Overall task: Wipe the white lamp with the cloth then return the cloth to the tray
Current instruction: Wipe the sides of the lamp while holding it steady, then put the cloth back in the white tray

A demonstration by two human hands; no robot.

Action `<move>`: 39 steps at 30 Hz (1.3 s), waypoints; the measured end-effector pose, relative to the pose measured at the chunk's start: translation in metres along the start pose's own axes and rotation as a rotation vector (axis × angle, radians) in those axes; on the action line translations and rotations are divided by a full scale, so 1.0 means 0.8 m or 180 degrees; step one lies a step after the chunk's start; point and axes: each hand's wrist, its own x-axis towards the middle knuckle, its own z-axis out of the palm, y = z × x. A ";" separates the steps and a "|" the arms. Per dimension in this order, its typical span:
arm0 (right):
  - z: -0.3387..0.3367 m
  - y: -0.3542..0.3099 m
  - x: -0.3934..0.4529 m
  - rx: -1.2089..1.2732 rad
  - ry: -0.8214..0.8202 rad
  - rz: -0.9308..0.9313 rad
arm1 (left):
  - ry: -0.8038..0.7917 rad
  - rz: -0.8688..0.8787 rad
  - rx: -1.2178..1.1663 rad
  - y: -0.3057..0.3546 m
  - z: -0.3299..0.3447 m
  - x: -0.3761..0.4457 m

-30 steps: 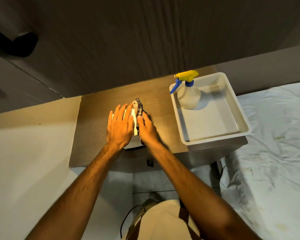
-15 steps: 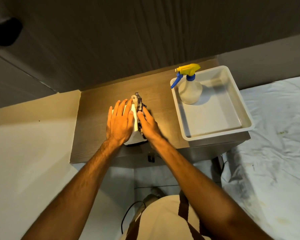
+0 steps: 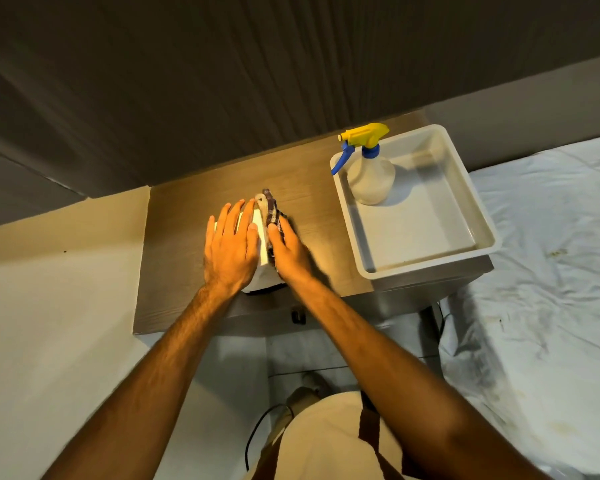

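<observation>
The white lamp (image 3: 262, 258) stands on the wooden bedside table (image 3: 174, 244), mostly covered by my hands. My left hand (image 3: 229, 249) lies flat on the lamp's top and left side, fingers spread. My right hand (image 3: 290, 252) presses a dark checked cloth (image 3: 271, 209) against the lamp's right side; the cloth sticks out beyond my fingertips. The white tray (image 3: 426, 261) sits at the table's right end, to the right of the lamp.
A spray bottle (image 3: 369, 174) with a yellow and blue trigger stands in the tray's far left corner. A bed with a white sheet (image 3: 541, 271) lies to the right. A dark wall panel rises behind the table. A cable (image 3: 257, 434) runs on the floor below.
My hands stay on the lamp. My right hand with the cloth has shifted only slightly along the lamp's right side. The camera view has drifted a little.
</observation>
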 end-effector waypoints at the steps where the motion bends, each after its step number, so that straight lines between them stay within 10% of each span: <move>1: -0.001 0.007 0.001 -0.0052 0.0074 0.0131 | -0.0008 -0.0012 -0.0010 0.000 0.000 0.001; 15: -0.117 -0.077 -0.141 -0.0310 0.0020 -0.0423 | 0.0318 -0.0009 -0.0283 -0.001 0.003 -0.001; 20: -0.270 -0.107 -0.132 -0.1983 0.1509 -0.1070 | 0.1345 0.0352 -0.1176 0.075 -0.006 -0.027; 23: -0.317 -0.081 -0.073 -0.3102 0.1684 -0.0695 | 0.0791 0.0775 -0.1421 0.133 0.033 -0.035; 30: -0.324 -0.030 -0.028 -0.4229 0.0853 0.0092 | -0.0448 -0.0275 -0.0849 0.155 0.162 -0.012; 39: -0.351 -0.039 -0.017 -0.3683 0.0591 0.0452 | -0.0184 -0.0294 -0.0290 0.154 0.198 -0.017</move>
